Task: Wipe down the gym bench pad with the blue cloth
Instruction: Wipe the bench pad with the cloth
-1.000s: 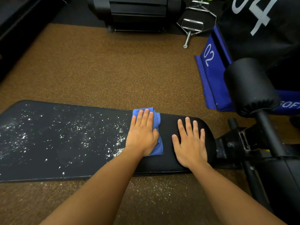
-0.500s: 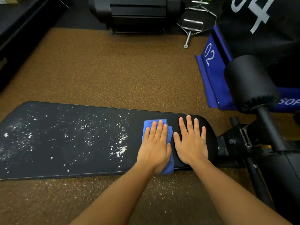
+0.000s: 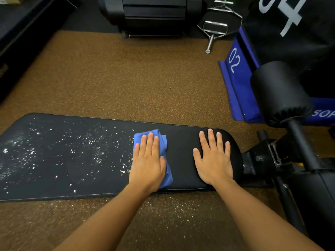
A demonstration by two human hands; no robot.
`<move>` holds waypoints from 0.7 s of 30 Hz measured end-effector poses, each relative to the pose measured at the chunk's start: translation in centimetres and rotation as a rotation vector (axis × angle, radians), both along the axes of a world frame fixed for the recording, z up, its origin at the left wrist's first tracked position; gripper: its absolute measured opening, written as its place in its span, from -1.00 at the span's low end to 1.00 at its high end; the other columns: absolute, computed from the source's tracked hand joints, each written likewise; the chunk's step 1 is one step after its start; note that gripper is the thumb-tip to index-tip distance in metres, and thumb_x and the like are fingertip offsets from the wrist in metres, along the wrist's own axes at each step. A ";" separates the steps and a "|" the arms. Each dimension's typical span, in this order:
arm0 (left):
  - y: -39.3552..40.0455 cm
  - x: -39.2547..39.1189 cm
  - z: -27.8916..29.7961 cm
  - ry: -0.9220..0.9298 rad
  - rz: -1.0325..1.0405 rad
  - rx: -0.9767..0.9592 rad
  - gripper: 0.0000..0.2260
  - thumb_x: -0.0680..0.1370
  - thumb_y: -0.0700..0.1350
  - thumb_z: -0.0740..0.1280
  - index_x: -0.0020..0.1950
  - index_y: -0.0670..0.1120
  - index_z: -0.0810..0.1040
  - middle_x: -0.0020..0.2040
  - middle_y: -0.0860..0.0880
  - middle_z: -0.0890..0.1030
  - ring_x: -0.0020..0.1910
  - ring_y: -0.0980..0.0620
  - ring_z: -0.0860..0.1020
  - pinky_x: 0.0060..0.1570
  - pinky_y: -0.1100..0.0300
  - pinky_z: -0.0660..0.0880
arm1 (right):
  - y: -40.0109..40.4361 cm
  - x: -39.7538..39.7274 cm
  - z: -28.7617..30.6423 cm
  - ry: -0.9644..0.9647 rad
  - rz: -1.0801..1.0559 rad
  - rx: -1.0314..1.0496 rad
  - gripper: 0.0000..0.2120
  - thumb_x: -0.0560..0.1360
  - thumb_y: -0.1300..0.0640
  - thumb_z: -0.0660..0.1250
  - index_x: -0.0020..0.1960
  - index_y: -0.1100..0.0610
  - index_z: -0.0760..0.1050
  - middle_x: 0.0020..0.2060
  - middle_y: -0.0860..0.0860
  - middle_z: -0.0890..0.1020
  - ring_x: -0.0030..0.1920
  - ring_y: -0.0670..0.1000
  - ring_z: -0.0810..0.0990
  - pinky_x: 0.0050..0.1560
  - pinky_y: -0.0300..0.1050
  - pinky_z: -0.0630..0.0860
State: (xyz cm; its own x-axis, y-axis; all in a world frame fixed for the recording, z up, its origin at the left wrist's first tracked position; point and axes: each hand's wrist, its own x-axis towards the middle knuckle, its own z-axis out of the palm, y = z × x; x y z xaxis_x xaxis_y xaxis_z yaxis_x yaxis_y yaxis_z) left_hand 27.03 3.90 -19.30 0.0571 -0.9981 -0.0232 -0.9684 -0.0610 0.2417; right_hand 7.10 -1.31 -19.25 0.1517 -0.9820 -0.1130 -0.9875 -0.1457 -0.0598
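A long black bench pad (image 3: 181, 147) lies across the view, its left two thirds speckled with white powder (image 3: 87, 149). The folded blue cloth (image 3: 163, 142) lies on the pad just right of the powder's edge. My left hand (image 3: 147, 162) presses flat on the cloth with straight fingers. My right hand (image 3: 213, 158) rests flat on the clean rounded right end of the pad, apart from the cloth.
The bench's black frame and a round roller pad (image 3: 279, 93) stand to the right. Behind them is a blue block marked 02 (image 3: 237, 73). A metal cable handle (image 3: 213, 31) and a black machine (image 3: 154, 15) lie at the back. White dust specks the brown floor (image 3: 172, 205) in front.
My left hand slid the cloth right and toward the near edge, then back left and farther from me to the powder's edge. My right hand stayed put.
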 end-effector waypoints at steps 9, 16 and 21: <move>0.9 -5.7 -0.4 -0.027 -0.134 0.019 -0.44 0.53 0.00 0.02 0.49 -0.22 0.21 0.50 -0.19 0.23 0.49 -0.20 0.15 0.43 -0.15 0.10 | 0.0 0.0 -0.4 0.022 -0.005 -0.020 -0.35 0.52 -0.21 -0.27 0.56 -0.01 -0.12 0.57 0.07 -0.04 0.54 0.15 -0.11 0.49 0.22 -0.10; -5.2 -2.8 0.5 -0.070 -0.214 0.048 -0.32 0.44 0.06 -0.27 0.55 -0.14 -0.05 0.57 -0.10 -0.01 0.54 -0.07 -0.10 0.48 -0.02 -0.14 | 0.0 -0.2 -0.2 0.013 0.005 -0.024 -0.33 0.51 -0.22 -0.27 0.56 -0.01 -0.09 0.57 0.06 -0.03 0.54 0.14 -0.10 0.49 0.21 -0.11; -4.7 1.0 0.6 -0.024 -0.075 0.061 -0.30 0.42 0.06 -0.27 0.55 -0.14 -0.02 0.57 -0.10 -0.01 0.54 -0.08 -0.09 0.48 -0.01 -0.15 | 0.0 -0.3 -0.3 0.026 -0.001 -0.007 -0.37 0.53 -0.22 -0.28 0.56 -0.03 -0.17 0.57 0.04 -0.08 0.54 0.13 -0.16 0.50 0.20 -0.13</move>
